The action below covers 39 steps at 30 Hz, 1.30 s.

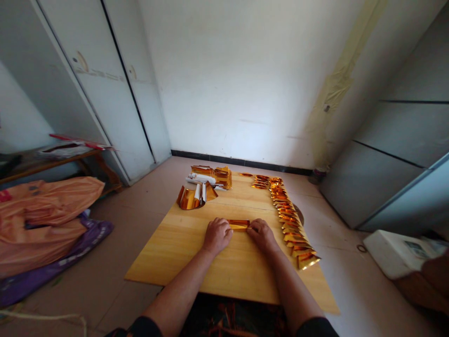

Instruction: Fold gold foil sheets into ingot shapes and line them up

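Both hands on one gold foil strip, middle of the wooden board.

Here we are at the wooden board (196, 252) on the floor. The left hand (217, 235) is curled over, fingers closed on the left end of the gold foil strip (239, 225), and the right hand (262, 234) pinches the right end, so the strip lies flat across the board's centre between the two. Along the board's right edge runs a long row of folded gold pieces (290, 227), overlapping one another from the far corner to the near side. At the board's far left sits a stack of gold paper (214, 176), with curled gold sheets (192, 197) just in front of it. Off the board's left side lies an orange bag (45, 210); well off its right side is a white box (396, 252).
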Available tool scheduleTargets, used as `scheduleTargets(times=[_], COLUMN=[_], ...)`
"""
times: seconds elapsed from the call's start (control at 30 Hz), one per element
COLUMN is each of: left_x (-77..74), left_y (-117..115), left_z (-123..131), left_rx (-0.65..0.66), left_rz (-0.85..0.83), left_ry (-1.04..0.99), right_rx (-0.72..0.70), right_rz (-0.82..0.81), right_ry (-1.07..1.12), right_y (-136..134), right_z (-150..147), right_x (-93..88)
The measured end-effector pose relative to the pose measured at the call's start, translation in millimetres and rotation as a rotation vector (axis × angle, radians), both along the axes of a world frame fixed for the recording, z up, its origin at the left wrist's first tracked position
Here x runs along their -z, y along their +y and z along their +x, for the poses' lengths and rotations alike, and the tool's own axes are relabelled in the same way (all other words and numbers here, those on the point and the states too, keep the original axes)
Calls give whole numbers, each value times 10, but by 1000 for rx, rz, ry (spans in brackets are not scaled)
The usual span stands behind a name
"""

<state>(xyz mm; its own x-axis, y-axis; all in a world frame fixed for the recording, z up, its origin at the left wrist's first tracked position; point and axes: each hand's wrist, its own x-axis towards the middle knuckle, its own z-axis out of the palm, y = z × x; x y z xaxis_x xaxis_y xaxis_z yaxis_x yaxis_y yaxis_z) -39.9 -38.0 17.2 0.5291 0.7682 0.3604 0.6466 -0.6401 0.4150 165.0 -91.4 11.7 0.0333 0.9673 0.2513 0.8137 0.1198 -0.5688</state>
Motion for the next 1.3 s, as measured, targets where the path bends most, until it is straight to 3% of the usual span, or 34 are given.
scheduleTargets(times=[0.4, 1.07, 1.17, 1.3], left_x=[-19, -116, -130, -85], left_y=[26, -2, -41, -44], left_z=[60, 100, 97, 104], left_rx=[-148, -253, -211, -28], left_rz=[5, -83, -10, 112], left_ry=[195, 328, 309, 295], right_rx=[256, 334, 311, 194], right_rz=[-229, -277, -196, -197], right_ry=[-165, -197, -215, -332], right_y=[151, 163, 132, 108], right_z=[-122, -204, -242, -353], right_x=[-139, -192, -197, -206])
